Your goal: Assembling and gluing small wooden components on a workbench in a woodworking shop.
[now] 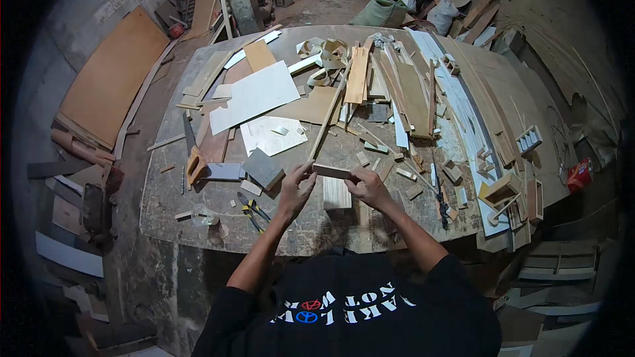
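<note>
While both hands pinch it from opposite ends, the small wooden strip (pixel 331 171) hangs level just above the workbench (pixel 198 205), at about 6 o'clock on the bench top and near its front edge. The left hand (pixel 296 187) closes thumb and fingers narrowly on the strip's left end; the right hand (pixel 366 187) does the same on the right end. Neither grip wraps the piece, so I judge a slip likely if either pinch loosens, and the strip would drop onto the pale wood block (pixel 337 194) right below it or roll among the offcuts.

Just at 9 o'clock from the left hand lies a grey block (pixel 263 168), and at 7 o'clock a pair of pliers (pixel 251 209) with yellow and blue handles. An elbow swinging outward could knock either off the bench. At 3 o'clock from the right hand a dark, thin pointed tool (pixel 439 198) lies on the surface; a careless reach that way risks a jab. The handsaw (pixel 193 155) with its orange handle sits farther off at 9 o'clock, well apart from the fingers.

Much stays unclear. Fingertips cover both ends of the strip, so its end faces and any joint are hidden. The pale block is partly covered by the hands. The heap of wooden slats (pixel 390 86) at 12 o'clock overlaps too densely to count, and the fisheye rim bends and darkens everything at the edges.
</note>
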`<state>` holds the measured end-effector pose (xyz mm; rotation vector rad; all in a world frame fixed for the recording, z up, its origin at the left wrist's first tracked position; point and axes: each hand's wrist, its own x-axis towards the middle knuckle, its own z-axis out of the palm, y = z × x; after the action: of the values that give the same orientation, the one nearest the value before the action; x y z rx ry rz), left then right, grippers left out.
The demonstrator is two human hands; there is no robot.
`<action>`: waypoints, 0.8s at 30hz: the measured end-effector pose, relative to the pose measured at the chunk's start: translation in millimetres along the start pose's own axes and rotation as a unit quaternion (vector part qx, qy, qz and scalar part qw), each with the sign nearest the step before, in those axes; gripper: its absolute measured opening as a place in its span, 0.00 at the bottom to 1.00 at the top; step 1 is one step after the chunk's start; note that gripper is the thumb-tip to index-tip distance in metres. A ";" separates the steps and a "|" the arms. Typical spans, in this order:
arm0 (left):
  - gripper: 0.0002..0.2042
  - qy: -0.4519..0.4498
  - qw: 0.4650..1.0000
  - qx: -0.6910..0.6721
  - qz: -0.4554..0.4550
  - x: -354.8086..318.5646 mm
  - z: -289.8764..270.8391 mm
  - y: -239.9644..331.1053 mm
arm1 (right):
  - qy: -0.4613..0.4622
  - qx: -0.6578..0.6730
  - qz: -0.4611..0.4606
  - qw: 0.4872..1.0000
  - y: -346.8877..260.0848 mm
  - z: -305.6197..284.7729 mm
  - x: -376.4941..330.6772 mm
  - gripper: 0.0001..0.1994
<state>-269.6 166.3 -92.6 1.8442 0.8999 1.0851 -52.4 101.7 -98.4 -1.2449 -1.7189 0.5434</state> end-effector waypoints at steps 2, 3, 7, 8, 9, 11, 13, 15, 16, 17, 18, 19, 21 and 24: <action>0.16 0.010 0.997 -0.064 -0.041 -5.8 -3.6 15.1 | -0.014 0.050 0.063 0.997 -13.0 5.4 -2.1 0.07; 0.19 0.008 0.992 -0.105 -0.069 -10.3 -5.2 22.6 | -0.015 0.097 0.126 0.987 -18.7 8.0 -3.5 0.08; 0.31 0.000 0.965 -0.214 -0.149 -26.6 -11.8 48.9 | -0.036 0.254 0.164 0.953 -36.8 15.0 -4.6 0.09; 0.33 0.013 0.960 -0.238 -0.147 -31.3 -10.9 54.6 | -0.058 0.263 0.190 0.944 -40.3 13.9 -4.5 0.10; 0.35 0.027 0.953 -0.267 -0.138 -35.8 -9.5 59.6 | -0.070 0.262 0.185 0.945 -43.9 13.4 -4.0 0.10; 0.43 0.050 0.960 -0.232 -0.147 -45.5 -6.8 68.2 | -0.079 0.270 0.184 0.942 -51.1 11.9 -3.1 0.10; 0.46 0.059 0.956 -0.262 -0.122 -52.7 -3.0 73.4 | -0.103 0.301 0.184 0.930 -58.5 12.7 -3.4 0.10; 0.47 0.076 0.969 -0.214 -0.093 -57.7 -0.9 75.9 | -0.115 0.396 0.245 0.878 -65.6 16.1 -5.6 0.10; 0.49 0.078 0.979 -0.178 -0.054 -60.0 -1.1 76.8 | -0.119 0.373 0.252 0.885 -69.2 18.9 -7.6 0.10; 0.49 0.083 0.980 -0.169 -0.060 -62.9 -2.3 78.0 | -0.142 0.363 0.250 0.886 -71.5 21.4 -8.9 0.10; 0.50 0.077 0.981 -0.175 -0.043 -66.4 -4.4 79.6 | -0.152 0.407 0.239 0.869 -74.5 25.2 -10.9 0.10; 0.51 0.073 0.979 -0.185 -0.038 -69.7 -6.6 81.1 | -0.162 0.441 0.261 0.843 -77.2 28.5 -13.1 0.10; 0.53 0.067 0.988 -0.138 -0.031 -78.2 -14.9 86.1 | -0.175 0.463 0.233 0.837 -82.5 33.8 -16.5 0.10; 0.55 0.069 0.993 -0.090 -0.028 -95.7 -30.7 98.1 | -0.216 0.480 0.233 0.818 -96.7 40.6 -22.5 0.10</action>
<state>-316.5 50.4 -28.6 1.6038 0.8965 1.2298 -134.5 49.7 -52.9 -0.7750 -1.1194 1.8364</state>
